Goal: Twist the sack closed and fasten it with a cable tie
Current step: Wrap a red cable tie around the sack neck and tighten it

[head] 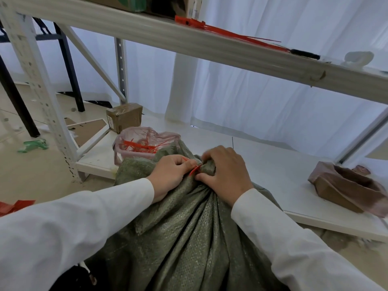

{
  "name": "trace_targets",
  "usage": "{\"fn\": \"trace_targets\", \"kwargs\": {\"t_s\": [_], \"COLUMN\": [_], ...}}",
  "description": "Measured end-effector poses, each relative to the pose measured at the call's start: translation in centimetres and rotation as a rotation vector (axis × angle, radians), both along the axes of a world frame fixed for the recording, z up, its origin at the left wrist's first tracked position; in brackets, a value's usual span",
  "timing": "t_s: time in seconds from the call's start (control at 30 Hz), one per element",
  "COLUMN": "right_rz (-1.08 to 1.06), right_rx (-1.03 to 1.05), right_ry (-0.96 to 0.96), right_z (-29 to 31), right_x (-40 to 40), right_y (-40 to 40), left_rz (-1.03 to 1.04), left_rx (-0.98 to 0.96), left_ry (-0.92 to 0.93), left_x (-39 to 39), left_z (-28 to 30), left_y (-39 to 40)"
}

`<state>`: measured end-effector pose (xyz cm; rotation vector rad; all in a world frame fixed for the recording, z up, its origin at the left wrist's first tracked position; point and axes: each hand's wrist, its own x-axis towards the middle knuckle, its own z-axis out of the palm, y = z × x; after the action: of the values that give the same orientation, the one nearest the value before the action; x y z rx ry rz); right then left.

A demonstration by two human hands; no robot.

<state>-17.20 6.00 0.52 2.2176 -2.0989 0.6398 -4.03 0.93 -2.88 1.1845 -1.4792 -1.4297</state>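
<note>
Both hands meet mid-frame: right hand [225, 175] grips the green sack [189, 227] neck, left hand [170, 175] fingers pinch the red cable tie [194, 170].

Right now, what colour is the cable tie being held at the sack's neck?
Red-orange; the cable tie shows best in the head view, against the grey-green sack.

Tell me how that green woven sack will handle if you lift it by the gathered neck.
The sack looks floppy: its cloth hangs in deep folds below the neck. The neck will probably spring open if released, since the right hand grips it and the red cable tie looks unfastened. Its full body suggests some weight.
</note>
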Motion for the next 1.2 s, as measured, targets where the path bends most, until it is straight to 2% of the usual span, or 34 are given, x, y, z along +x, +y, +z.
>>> {"fn": "trace_targets", "kwargs": {"t_s": [0.07,0.2,0.27,0.33,0.4,0.5,0.57,0.7,0.83,0.93,1.03,1.2], "right_rz": [-0.014,-0.138,-0.082,0.0,0.042,0.02,0.019,-0.036,-0.124,-0.169,-0.192,-0.195], "right_rx": [-0.082,-0.425,-0.338,-0.057,0.081,-0.008,-0.041,-0.005,-0.021,-0.187,-0.282,-0.304], "right_ry": [-0.019,-0.127,-0.185,-0.145,-0.085,-0.151,-0.119,-0.104,0.101,0.18,0.137,0.147], "right_z": [0.4,1.5,1.7,1.1,-0.2,-1.4,-1.8,-1.7,-1.7,-2.6,-2.7,-3.1], "right_x": [-0.4,-0.5,-0.1,0.6,0.9,0.6,0.6,0.2,0.5,0.9,0.5,0.9], "right_y": [0.3,1.7,2.5,3.2,3.5,3.2,2.9,2.1,2.0,1.6,0.6,0.2], "left_rz": [0.002,0.009,0.02,0.026,0.036,0.062,0.115,0.199,0.23,0.2,0.153,0.14], "left_rx": [0.018,0.052,0.049,0.035,0.033,-0.001,-0.045,-0.169,-0.26,-0.307,-0.315,-0.26], "left_ry": [-0.015,-0.031,-0.042,-0.041,-0.031,-0.01,-0.004,-0.047,-0.095,-0.13,-0.14,-0.08], "left_x": [0.1,0.2,0.1,0.1,0.0,0.0,-0.2,-0.8,-0.7,-0.5,-0.6,-0.4], "left_z": [0.0,0.2,0.2,0.3,0.4,0.3,0.2,0.2,0.2,0.1,0.1,0.2], "left_y": [-0.3,-0.4,-0.6,-0.9,-1.1,-1.2,-1.0,-0.1,0.5,1.0,1.2,1.4]}}
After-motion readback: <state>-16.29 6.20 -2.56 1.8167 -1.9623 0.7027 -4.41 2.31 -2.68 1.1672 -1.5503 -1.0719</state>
